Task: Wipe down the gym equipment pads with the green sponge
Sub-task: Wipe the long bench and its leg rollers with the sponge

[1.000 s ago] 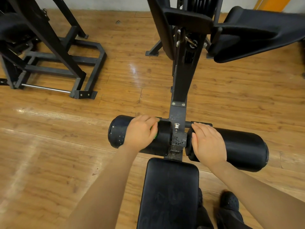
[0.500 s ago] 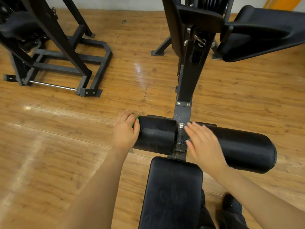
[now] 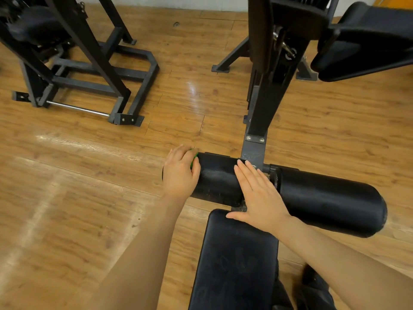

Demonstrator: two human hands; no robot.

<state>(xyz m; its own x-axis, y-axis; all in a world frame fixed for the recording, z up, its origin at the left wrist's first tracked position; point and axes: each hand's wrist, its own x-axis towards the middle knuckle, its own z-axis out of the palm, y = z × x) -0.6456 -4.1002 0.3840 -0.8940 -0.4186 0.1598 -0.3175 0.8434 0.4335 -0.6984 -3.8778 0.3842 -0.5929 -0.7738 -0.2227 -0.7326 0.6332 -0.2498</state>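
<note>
Sponge (image 3: 194,158) edge, green, is glimpsed only as a sliver between the fingers of the left hand (image 3: 180,173), which is cupped over the outer end of the left roller pad (image 3: 218,179); the fingers are curled round the sponge and it is pressed against the pad's end. The right hand (image 3: 260,195) is laid flat, fingers straight and together, across the inner end of the same roller and the central bracket, nothing being held by it. The right roller pad (image 3: 328,202) is seen untouched beyond that hand, its far end rounded and free above the floor. The seat pad (image 3: 234,258) is set just below the rollers and is cut off by the bottom edge of the view. Bare wooden floor (image 3: 67,198) is spread wide on the left side of the roller, with open room beyond its end. The upright post (image 3: 266,97) is raised behind the bracket. A back pad (image 3: 366,41) at the upper right is cropped by the frame, as is a black frame (image 3: 89,70) at the upper left. Most of the sponge is hidden under the palm, so its shape cannot be made out. A dark shoe (image 3: 315,285) is partly seen at the bottom.
</note>
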